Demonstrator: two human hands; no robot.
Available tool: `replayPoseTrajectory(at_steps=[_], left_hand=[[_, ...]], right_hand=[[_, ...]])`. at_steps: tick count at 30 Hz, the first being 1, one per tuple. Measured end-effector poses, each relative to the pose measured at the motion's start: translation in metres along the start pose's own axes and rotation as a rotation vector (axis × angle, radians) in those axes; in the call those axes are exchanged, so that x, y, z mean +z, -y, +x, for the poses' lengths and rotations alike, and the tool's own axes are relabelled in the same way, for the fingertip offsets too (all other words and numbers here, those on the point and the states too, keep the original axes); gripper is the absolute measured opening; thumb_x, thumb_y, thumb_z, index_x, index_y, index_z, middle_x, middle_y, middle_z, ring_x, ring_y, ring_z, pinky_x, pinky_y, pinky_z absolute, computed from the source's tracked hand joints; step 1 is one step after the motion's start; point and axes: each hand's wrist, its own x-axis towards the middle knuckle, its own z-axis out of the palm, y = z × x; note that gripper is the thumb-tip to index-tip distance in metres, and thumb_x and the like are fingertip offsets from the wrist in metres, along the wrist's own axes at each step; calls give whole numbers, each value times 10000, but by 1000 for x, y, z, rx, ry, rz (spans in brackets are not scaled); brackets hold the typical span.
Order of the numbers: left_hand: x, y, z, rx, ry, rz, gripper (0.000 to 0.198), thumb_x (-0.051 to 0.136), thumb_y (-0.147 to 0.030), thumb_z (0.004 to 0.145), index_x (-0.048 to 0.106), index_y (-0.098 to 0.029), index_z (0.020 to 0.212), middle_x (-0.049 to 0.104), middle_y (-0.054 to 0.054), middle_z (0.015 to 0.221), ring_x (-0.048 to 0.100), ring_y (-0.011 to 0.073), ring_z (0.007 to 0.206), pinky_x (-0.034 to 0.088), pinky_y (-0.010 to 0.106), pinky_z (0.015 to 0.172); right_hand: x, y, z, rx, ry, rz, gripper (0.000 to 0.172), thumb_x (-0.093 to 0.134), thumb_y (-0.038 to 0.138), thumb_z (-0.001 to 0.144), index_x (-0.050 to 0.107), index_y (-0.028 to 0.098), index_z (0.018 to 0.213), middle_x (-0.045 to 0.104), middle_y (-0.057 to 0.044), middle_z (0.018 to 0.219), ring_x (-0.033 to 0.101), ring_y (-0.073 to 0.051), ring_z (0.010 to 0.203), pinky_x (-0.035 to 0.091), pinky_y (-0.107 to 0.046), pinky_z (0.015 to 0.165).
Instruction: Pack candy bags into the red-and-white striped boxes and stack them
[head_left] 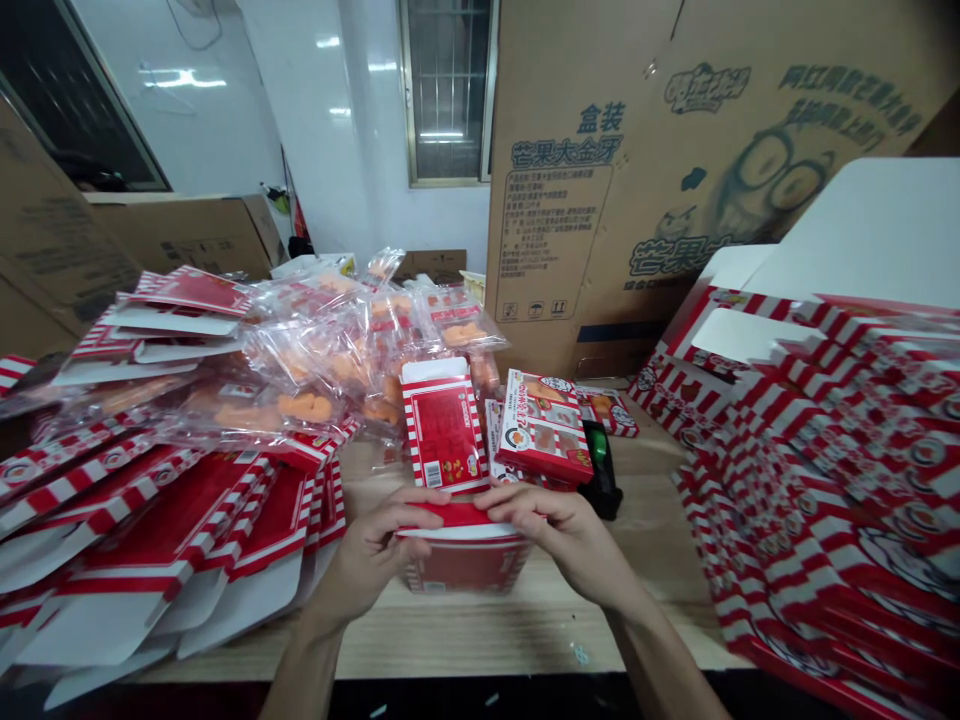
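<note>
The left hand [358, 560] and right hand [562, 540] are closed around the top of a red-and-white striped carton [465, 567], curling over its red top flap [457, 515] with their fingers almost meeting at the middle. The carton sits just below the palms, near the front edge of the wooden bench [480, 640]. Just ahead stand an upright red box [442, 425] and a tape dispenser [600, 470], between stacks of flat striped cartons [150, 530] on the left and [847, 450] on the right.
</note>
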Motion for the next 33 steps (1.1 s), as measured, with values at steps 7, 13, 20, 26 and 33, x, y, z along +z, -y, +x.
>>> replayPoseTrajectory(at_steps=[7, 13, 20, 26, 33], left_hand=[[15, 2, -5, 18, -146, 27, 108, 636, -286, 782, 675, -209, 717, 675, 85, 1035, 623, 198, 923, 490, 284, 766], [16, 4, -2, 11, -107, 48, 78, 647, -255, 772, 647, -209, 834, 631, 86, 1123, 593, 198, 1010, 474, 287, 827], [23, 6, -3, 77, -184, 96, 49, 649, -229, 771, 638, -194, 802, 665, 63, 985, 634, 166, 904, 508, 240, 742], [28, 4, -3, 140, -265, 112, 50, 652, -165, 757, 622, -204, 762, 670, 22, 940, 647, 129, 865, 514, 186, 688], [33, 4, -5, 123, -320, 206, 32, 595, -188, 791, 617, -197, 770, 670, 33, 933, 651, 132, 818, 514, 187, 641]], right_hand=[[-5, -3, -12, -139, 124, -208, 297, 729, 340, 689, 689, 317, 982, 631, -50, 1177, 578, -224, 1101, 450, -437, 944], [-1, -2, -16, -34, 12, -182, 152, 560, 277, 855, 676, 272, 953, 627, -57, 1154, 592, -192, 1066, 467, -372, 921], [-1, -6, -12, 23, -30, -62, 176, 523, 335, 877, 651, 214, 863, 650, -73, 1085, 606, -178, 1010, 463, -354, 906], [-5, -18, -23, -45, 68, -197, 185, 639, 240, 804, 676, 288, 978, 596, -62, 1204, 551, -186, 1123, 436, -358, 951], [-32, -32, -28, -40, -308, -324, 318, 463, 401, 872, 648, 235, 1070, 535, -109, 1283, 482, -235, 1197, 392, -415, 981]])
